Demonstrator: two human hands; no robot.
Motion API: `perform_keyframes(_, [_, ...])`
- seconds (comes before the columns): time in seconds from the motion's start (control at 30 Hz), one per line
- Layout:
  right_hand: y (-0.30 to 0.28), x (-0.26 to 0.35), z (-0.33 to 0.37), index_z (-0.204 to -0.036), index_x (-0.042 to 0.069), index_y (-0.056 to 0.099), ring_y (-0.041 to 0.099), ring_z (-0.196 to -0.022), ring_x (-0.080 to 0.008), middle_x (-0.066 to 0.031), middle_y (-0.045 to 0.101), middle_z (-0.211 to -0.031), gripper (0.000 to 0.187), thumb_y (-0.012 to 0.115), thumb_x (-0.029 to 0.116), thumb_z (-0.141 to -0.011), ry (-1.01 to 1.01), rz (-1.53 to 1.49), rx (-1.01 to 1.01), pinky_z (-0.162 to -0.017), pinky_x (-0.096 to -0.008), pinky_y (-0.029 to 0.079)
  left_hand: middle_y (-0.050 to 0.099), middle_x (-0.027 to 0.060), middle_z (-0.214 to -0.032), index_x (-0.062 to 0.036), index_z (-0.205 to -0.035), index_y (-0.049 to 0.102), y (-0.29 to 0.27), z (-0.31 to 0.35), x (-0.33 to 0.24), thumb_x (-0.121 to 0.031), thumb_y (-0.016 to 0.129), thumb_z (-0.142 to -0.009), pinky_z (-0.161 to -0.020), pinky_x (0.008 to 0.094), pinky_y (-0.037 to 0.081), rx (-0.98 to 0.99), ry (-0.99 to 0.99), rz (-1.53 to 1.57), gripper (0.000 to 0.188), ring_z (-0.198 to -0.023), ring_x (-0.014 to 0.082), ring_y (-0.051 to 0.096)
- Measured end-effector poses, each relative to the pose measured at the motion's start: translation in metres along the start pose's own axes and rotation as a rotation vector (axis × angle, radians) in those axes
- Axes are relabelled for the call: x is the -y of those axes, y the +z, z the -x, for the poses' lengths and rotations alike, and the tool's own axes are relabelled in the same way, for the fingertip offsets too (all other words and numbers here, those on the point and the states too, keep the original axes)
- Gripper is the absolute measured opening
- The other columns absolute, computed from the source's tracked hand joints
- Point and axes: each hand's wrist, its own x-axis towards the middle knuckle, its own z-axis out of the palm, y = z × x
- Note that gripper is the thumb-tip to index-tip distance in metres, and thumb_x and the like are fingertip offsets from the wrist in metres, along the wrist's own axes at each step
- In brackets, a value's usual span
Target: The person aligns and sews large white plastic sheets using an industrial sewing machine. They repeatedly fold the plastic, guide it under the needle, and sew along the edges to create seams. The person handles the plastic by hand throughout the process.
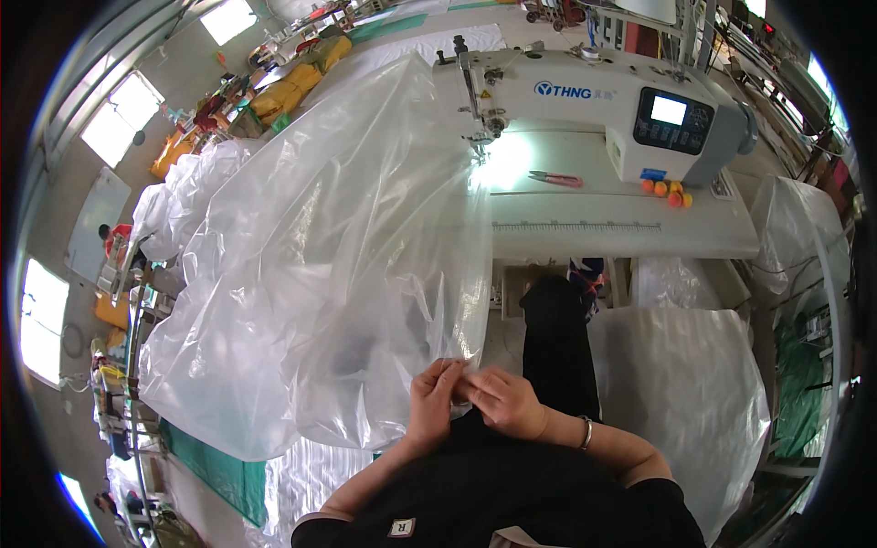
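A large sheet of clear plastic film (301,265) hangs over the left of the sewing table, and its right edge runs up to the needle area of a white sewing machine (566,100). Close to my body, my left hand (437,397) pinches the near end of that edge. My right hand (504,400) is closed on the same edge, its fingertips against those of the left. The exact fold between the fingers is hidden. The machine's lamp shines brightly beside the needle.
Thread snips (555,179) lie on the sewing table (621,239), right of the needle. Several small orange and yellow balls (674,194) sit under the control panel (674,121). More plastic film (681,402) drapes at my right. Yellow sacks (288,91) lie far left.
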Motion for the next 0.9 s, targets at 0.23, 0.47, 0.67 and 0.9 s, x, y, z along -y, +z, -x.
perform_keyframes(0.23, [0.005,-0.090,-0.048,-0.109,0.000,0.065,0.062,-0.081,-0.0105,-0.0029,0.066,-0.092,0.021,0.055,0.015,-0.096,0.846,-0.897,-0.601,-0.071,-0.0301,0.050,0.063,0.0098,-0.079,0.0051,-0.095,0.064,-0.008,0.002,-0.039,-0.001,0.058,-0.088,-0.051,0.0283,0.044,-0.109,0.568,-0.958,0.011,-0.062,0.0202,0.060])
perform_keyframes(0.47, [0.079,-0.110,-0.036,-0.103,0.000,0.064,0.064,-0.079,-0.0185,-0.0110,0.067,-0.090,0.022,0.060,0.019,-0.092,0.217,-0.009,0.057,-0.070,-0.0342,0.051,0.057,0.0070,-0.075,0.0008,-0.101,0.062,0.014,-0.026,-0.037,-0.004,0.060,-0.075,-0.052,0.0322,0.052,0.357,1.048,-1.265,0.026,-0.061,0.0212,0.061])
perform_keyframes(0.67, [0.012,-0.160,-0.065,-0.090,-0.001,0.067,0.066,-0.068,-0.0299,-0.0174,0.066,-0.073,0.021,0.064,0.019,-0.085,0.846,-0.152,-0.182,-0.064,-0.0403,0.052,0.052,0.0032,-0.069,-0.0018,-0.096,0.063,-0.014,-0.027,-0.030,-0.006,0.066,-0.076,-0.047,0.0310,0.048,0.366,1.017,-1.252,0.020,-0.057,0.0182,0.058])
perform_keyframes(0.9, [-0.005,-0.198,-0.151,-0.084,-0.003,0.064,0.065,-0.064,-0.0373,-0.0189,0.065,-0.068,0.019,0.062,0.016,-0.079,0.609,0.623,0.114,-0.061,-0.0447,0.053,0.056,0.0045,-0.075,-0.0011,-0.103,0.062,-0.017,-0.039,-0.032,-0.006,0.060,-0.072,-0.050,0.0311,0.050,0.487,1.010,-1.210,0.031,-0.060,0.0177,0.060])
